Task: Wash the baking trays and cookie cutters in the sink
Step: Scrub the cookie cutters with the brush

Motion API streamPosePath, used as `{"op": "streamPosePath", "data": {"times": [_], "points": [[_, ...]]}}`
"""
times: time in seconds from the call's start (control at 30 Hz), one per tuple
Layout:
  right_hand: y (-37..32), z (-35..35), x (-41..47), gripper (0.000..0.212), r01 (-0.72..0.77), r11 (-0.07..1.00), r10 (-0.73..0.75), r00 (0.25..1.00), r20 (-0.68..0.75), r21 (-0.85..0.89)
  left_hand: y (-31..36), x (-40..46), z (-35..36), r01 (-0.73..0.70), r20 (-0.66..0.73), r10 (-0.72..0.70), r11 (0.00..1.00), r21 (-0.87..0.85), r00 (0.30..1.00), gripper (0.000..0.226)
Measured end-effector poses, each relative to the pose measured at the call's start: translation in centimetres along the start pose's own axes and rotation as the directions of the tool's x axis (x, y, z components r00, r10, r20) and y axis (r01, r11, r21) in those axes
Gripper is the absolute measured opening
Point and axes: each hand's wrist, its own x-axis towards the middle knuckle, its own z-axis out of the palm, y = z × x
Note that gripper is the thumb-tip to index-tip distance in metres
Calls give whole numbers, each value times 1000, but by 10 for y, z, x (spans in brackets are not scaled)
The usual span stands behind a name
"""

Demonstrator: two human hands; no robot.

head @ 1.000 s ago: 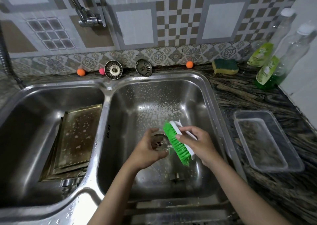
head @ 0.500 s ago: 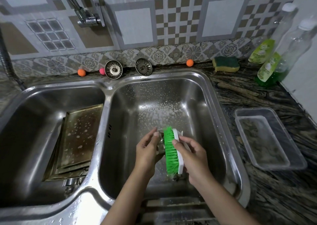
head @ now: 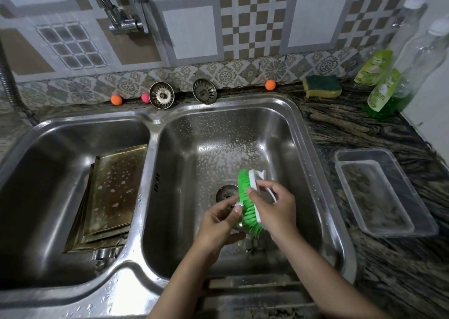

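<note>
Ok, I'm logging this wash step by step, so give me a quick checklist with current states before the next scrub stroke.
1. Right hand grips the green brush: ok.
2. Left hand holds a small metal piece against the bristles: ok; whether it is a cookie cutter, cannot tell.
3. Work is over the right basin: ok.
4. Drain unblocked: ok.
5. Baking trays in the left basin are clean: not ok, still stained and soapy.
6. Tap running: cannot tell.
</note>
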Motion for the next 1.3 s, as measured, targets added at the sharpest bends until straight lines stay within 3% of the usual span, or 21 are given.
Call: {"op": "streamPosePath", "data": {"times": [0.13, 0.27, 0.37, 0.5, 0.67, 0.8, 0.93, 1.03, 1.13, 1.3], "points": [[1, -1, 15, 18, -13, 999, 12, 999, -47, -37, -2, 2, 1, 71, -30, -73, 996, -47, 997, 28], [-7, -3, -7, 20, 60, 998, -60, 998, 11, -14, 10, 17, -3, 13, -137, -40, 981, -191, 990, 29], [-9, 0, -18, 21, 188, 972, -187, 982, 16, -140, 15, 14, -1, 3, -61, -13, 987, -158, 998, 26], [-13, -3, 8, 18, 192, 955, -221, 969, -109, -224, 10, 4, -5, 72, 86, -64, 993, -94, 994, 29], [-18, -3, 22, 21, 130, 984, -143, 983, -115, -118, 18, -10, -40, 69, 159, -32, 970, -231, 987, 40], [-12, -6, 13, 19, 156, 983, -159, 987, -27, -91, 37, -33, -97, -96, -7, 99, 945, -313, 995, 82], [-1, -15, 8, 21, 237, 959, -236, 971, 29, -153, 63, -68, -164, -239, -367, 186, 965, -105, 911, 70], [2, -20, 8, 21, 269, 949, -263, 963, 55, -167, 67, -83, -201, -107, -545, 177, 982, 158, 819, 43], [1, -21, 8, 23, 256, 947, -243, 966, 89, -196, 48, -75, -232, 107, -608, 90, 954, 280, 789, 34], [3, -15, 0, 23, 246, 951, -227, 967, 118, -186, 14, -39, -268, 391, -639, 5, 788, 476, 769, 30]]}}
